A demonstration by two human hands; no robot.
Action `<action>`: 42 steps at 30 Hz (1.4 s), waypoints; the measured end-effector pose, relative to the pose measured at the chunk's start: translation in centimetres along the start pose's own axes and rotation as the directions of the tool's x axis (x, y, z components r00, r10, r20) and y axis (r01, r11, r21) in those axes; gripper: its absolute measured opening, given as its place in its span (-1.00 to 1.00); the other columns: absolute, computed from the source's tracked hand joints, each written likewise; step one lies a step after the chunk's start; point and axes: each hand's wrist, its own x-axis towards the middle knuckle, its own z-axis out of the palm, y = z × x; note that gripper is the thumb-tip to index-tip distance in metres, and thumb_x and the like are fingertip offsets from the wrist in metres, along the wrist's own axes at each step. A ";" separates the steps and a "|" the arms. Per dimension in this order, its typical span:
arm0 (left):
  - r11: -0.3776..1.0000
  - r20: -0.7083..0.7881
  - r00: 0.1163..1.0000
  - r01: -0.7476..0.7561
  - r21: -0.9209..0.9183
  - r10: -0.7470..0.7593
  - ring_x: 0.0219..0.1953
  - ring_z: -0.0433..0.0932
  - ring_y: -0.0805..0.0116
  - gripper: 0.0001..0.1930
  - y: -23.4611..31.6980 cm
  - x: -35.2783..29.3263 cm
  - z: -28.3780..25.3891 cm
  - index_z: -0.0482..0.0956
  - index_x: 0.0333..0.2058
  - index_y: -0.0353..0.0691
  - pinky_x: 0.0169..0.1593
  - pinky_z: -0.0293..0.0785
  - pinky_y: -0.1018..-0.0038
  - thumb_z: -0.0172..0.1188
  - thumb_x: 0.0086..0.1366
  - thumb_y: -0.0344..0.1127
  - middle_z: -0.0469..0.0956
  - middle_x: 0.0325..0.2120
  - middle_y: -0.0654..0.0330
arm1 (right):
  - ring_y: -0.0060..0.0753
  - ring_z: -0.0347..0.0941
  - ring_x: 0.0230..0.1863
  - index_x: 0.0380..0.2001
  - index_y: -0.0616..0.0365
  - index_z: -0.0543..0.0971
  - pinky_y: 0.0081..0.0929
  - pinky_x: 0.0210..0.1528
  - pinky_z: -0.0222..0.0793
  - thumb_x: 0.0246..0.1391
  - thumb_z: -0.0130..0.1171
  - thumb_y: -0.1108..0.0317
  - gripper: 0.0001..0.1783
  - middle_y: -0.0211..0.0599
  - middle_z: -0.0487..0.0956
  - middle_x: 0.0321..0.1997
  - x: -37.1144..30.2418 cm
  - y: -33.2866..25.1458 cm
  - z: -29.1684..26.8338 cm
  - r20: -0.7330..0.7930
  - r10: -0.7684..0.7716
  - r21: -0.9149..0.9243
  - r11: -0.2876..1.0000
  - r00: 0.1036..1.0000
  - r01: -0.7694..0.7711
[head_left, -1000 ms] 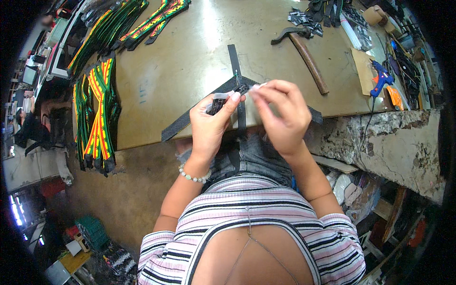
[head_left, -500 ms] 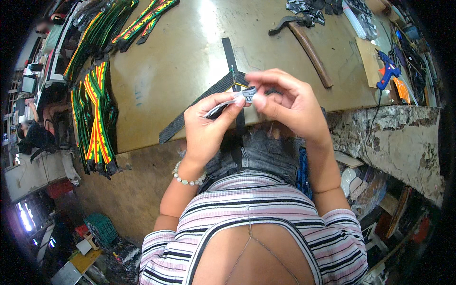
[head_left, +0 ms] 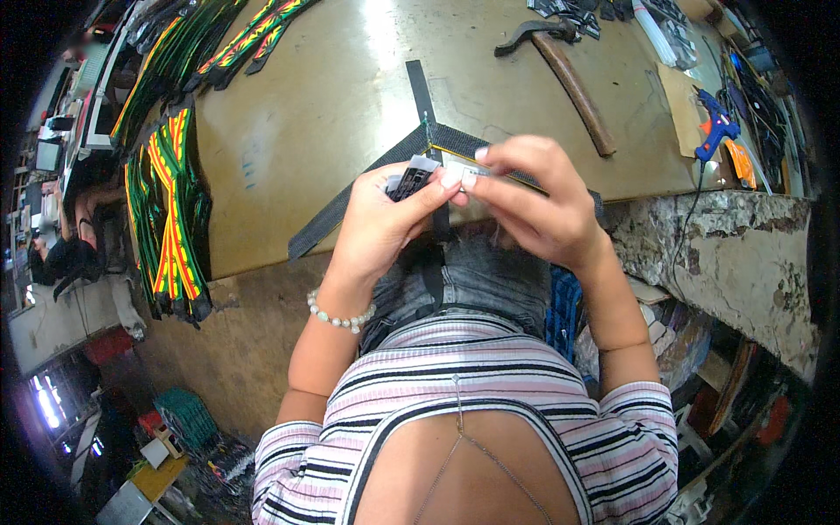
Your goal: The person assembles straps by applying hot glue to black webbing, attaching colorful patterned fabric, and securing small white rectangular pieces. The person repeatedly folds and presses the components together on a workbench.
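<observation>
My left hand pinches a small black-and-grey bundle of labels between thumb and fingers. Close against it, my right hand has thumb and fingertips on a pale label, and the two hands nearly touch there. Its index finger is raised a little. Behind and under both hands lies a black webbing strap piece, spread in two slanted arms, with a narrow upright strap crossing it. Green and yellow stitching marks where they join. My hands hide part of the strap.
A wooden-handled hammer lies at the right on the table. Beyond are small black pieces and a blue glue gun with a cord. Bundles of patterned green, yellow and red straps hang over the left edge.
The bundle in my left hand has turned so that its dark printed side shows. My right fingers have shifted onto a pale label beside it.
</observation>
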 end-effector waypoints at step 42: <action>0.708 -0.331 0.889 0.010 0.706 0.317 -0.49 0.39 0.59 -0.66 -0.4 5.9 -2.0 0.46 -0.39 -0.28 -0.39 0.38 0.57 0.44 0.15 -0.20 0.49 -0.57 0.29 | -0.59 0.48 -0.57 -0.46 0.33 0.63 -0.53 -0.46 0.42 0.03 0.38 0.22 -0.68 -0.24 0.57 -0.62 2.2 4.9 4.7 0.185 0.725 0.000 0.675 0.663 -0.738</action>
